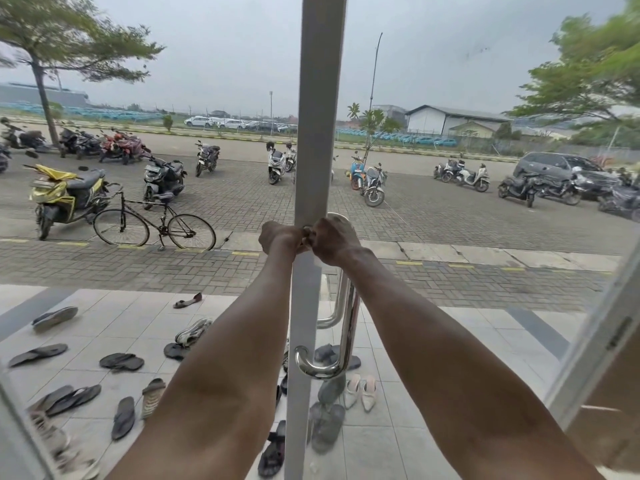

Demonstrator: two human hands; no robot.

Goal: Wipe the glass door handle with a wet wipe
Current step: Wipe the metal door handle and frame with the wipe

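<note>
Centre of the frame, head view: both hands meet at the white door frame [313, 140], at the top end of the steel handle [348, 327]. Left hand [278, 237] is closed into a fist against the frame edge; right hand [334, 239] is curled shut around the handle's upper bend. Something small sits between them, too hidden to name; no wet wipe can be made out. Handle runs down from the hands to a curved foot at lower centre, fixed to the glass door. Judgement: polished tube, rigid, slick when damp, immovable. Best wrapped with the wipe around the bar and drawn downward. Sandals [121, 362] lie on the tiles outside, lower left.
</note>
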